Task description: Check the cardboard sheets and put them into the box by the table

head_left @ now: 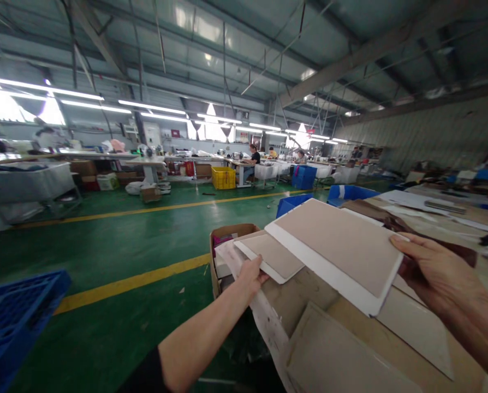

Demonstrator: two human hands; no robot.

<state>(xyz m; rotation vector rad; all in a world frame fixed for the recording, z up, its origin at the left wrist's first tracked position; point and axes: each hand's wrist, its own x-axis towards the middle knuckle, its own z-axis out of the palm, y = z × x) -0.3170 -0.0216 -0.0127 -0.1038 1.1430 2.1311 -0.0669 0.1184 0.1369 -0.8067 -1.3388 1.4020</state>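
My right hand [422,259] grips the right edge of a large beige panel with a white border [334,240], thumb on top and fingers underneath. The panel is tilted above the table. My left hand [253,275] pinches the near edge of a smaller beige panel with a white border [271,254], whose far right part lies beneath the large one. Below them a pale board [416,327] lies on the brown-covered table [313,286]. Closer to me is another flat board [342,355]. The fingers under both panels are partly hidden.
An open cardboard box [215,267] stands at the table's left end. Blue bins [350,192] are behind the table. On the green floor at left is a blue plastic pallet [23,305]. Farther off are a yellow crate [223,178] and a seated person [253,157] at a workbench.
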